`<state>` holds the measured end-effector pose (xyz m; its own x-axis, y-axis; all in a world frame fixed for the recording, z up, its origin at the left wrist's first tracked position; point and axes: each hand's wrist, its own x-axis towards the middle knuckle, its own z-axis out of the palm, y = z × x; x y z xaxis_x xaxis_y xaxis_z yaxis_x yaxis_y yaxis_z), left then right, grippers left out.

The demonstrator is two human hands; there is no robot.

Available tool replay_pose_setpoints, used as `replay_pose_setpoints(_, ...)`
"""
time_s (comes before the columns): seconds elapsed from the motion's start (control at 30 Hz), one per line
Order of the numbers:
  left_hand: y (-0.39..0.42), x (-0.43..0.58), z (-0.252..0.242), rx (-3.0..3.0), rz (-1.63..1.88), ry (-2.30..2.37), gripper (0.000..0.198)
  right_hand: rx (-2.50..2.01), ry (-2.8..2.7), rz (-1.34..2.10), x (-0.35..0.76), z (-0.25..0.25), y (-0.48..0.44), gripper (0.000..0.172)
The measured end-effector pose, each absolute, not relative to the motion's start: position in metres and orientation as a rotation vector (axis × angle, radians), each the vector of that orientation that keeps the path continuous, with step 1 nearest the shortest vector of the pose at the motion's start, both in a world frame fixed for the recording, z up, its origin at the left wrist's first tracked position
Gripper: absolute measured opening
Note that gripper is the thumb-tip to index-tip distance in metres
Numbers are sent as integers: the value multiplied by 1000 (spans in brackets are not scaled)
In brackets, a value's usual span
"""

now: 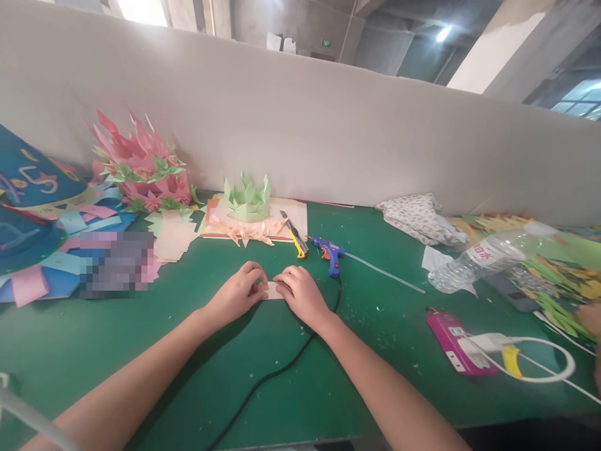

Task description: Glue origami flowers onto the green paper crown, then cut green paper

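Note:
A small pale piece of paper [276, 290] lies low over the green table, between my two hands. My left hand [241, 289] has its fingers closed on the paper's left end. On the right end, the fingers of my right hand [303, 294] are curled and closed as well; the hands cover much of the paper. Just beyond them rest a yellow and black utility knife [295, 235] and a blue glue gun [329, 254] with a clear glue stick [385, 272] in its back. Behind stands a green paper crown [247, 199] on paper sheets [295, 213], with peach paper pieces [248, 233] in front.
Pink paper crowns [154, 169] and blue cone hats [32, 169] crowd the left. To the right are a plastic bottle [483, 255], a magenta power strip [457, 344] and a patterned cloth [420, 216]. A black cord [277, 373] crosses the table [375, 401]. Another person's hand [589, 319] shows far right.

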<state>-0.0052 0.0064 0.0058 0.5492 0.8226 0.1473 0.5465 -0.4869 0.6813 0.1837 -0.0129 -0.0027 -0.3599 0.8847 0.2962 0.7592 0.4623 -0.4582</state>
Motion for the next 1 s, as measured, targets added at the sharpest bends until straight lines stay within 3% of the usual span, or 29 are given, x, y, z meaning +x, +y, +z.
replay_pose_setpoints(0.47, 6, -6, 6, 2244, 587, 1065, 7, -1358, -2132, 428, 180, -5, -12, 16)
replay_pose_setpoints(0.8, 3, -7, 12, 2332, 548, 1111, 15, -1290, -2217, 286, 183, -4, -15, 12)
replay_pose_setpoints(1.0, 0, -5, 13, 2409, 529, 1137, 17, -1282, -2363, 70, 182, -3, -19, 23)
